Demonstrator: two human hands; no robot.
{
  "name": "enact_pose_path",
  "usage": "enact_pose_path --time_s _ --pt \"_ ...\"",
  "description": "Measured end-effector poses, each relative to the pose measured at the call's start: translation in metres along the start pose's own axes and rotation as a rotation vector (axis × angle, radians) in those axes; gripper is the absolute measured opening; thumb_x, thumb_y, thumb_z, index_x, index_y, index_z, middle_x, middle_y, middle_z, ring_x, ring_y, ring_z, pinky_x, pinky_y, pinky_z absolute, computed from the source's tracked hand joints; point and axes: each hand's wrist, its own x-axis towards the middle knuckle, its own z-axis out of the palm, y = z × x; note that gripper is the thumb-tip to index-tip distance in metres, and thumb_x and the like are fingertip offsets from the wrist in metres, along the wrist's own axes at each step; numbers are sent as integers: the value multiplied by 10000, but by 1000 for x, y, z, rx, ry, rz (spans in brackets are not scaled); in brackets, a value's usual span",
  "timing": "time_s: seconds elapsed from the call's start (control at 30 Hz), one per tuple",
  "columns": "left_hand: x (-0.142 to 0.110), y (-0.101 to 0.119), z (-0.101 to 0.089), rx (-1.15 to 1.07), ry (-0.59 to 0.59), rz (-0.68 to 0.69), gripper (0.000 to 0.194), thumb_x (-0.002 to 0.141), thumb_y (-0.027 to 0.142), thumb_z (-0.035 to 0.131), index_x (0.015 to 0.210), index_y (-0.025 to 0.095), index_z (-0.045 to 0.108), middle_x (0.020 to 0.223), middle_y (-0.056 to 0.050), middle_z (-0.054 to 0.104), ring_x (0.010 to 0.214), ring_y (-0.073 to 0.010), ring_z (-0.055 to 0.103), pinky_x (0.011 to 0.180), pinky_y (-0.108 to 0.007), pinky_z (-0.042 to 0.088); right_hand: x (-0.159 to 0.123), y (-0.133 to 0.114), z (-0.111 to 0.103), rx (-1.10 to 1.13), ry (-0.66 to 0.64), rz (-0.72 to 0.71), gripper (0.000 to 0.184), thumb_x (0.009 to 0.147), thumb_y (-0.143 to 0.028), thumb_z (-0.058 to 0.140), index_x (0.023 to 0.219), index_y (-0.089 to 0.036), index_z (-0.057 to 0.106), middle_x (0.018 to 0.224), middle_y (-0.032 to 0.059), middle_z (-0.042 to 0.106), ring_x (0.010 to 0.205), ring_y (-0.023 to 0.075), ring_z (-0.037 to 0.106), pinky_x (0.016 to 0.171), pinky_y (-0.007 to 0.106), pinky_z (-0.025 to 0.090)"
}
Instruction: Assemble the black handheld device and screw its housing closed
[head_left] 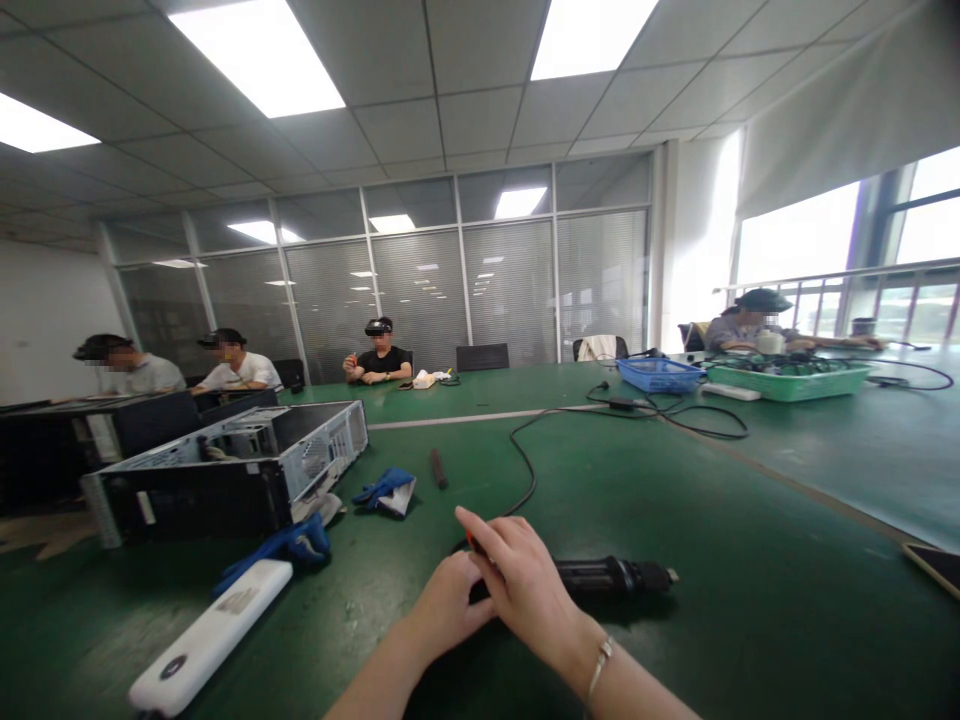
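A black electric screwdriver (pixel 615 575) lies level just over or on the green table, its bit end pointing right. My left hand (pixel 442 605) is closed around its rear end, and most of those fingers are hidden. Crossing over from the right, my right hand (pixel 529 580) has its index finger stretched out and its other fingers bent against the left hand. A small orange-red bit shows under its fingers; what they grip there is covered. From behind my hands a black cable (pixel 529 470) runs back across the table.
An opened computer case (pixel 247 470), blue work gloves (pixel 386 492) and a white bar-shaped device (pixel 214 635) are on the left. A dark stick (pixel 438 468) lies ahead. Blue (pixel 660 378) and green baskets (pixel 795 384) stand at the back right, a phone (pixel 934 568) at the right edge. Several people sit around.
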Motion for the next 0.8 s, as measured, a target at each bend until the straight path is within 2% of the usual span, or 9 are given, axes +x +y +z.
enact_pose_path --time_s 0.07,0.13,0.23,0.4,0.5,0.57,0.7,0.8 --pt "0 2 -1 9 -8 -10 179 794 178 591 956 145 662 971 -62 688 866 -212 613 799 -280 471 0 0 0 -46 16 6 542 896 -105 486 1402 -276 392 889 45 603 822 207 551 814 417 481" --pt "0 3 -2 16 -11 -12 187 802 199 594 967 145 664 970 -62 688 852 -211 610 797 -283 474 0 0 -2 -13 33 7 583 884 -85 488 1424 -262 353 990 65 605 903 215 552 866 431 467" --pt "0 5 -4 21 -5 -4 202 794 193 600 977 136 666 971 -73 689 861 -223 608 798 -295 477 -1 -1 -3 66 36 5 644 882 -43 440 1464 -264 276 1144 84 577 1026 209 534 906 392 464" --pt "0 4 -4 22 -20 11 169 802 184 601 943 127 676 941 -67 694 858 -212 614 791 -276 473 -1 0 -1 -50 61 -23 540 896 -128 517 1403 -263 391 939 47 616 860 199 576 831 394 479" --pt "0 3 -3 33 -24 3 160 816 203 601 934 126 677 936 -65 697 846 -205 619 781 -268 475 0 -1 -3 -65 82 -43 513 915 -158 515 1404 -222 373 923 48 632 840 195 587 844 408 469" --pt "-1 2 -3 33 -23 5 175 812 188 596 958 131 674 977 -71 699 889 -216 623 811 -280 477 0 -3 -5 -46 94 -112 492 940 -152 472 1412 -221 351 953 54 647 859 189 595 853 404 466" --pt "-2 3 -4 26 -18 19 237 808 178 582 1031 150 659 1073 -84 686 980 -247 609 880 -318 471 -4 -7 -7 13 191 -260 519 936 -86 452 1417 -245 335 1062 68 652 943 188 599 879 411 459" --pt "-2 3 -6 49 -30 0 197 814 231 592 979 154 669 1004 -80 692 941 -254 608 873 -327 471 -10 -7 -6 56 299 -267 606 909 -57 473 1448 -255 278 1070 72 648 983 204 592 903 438 458"
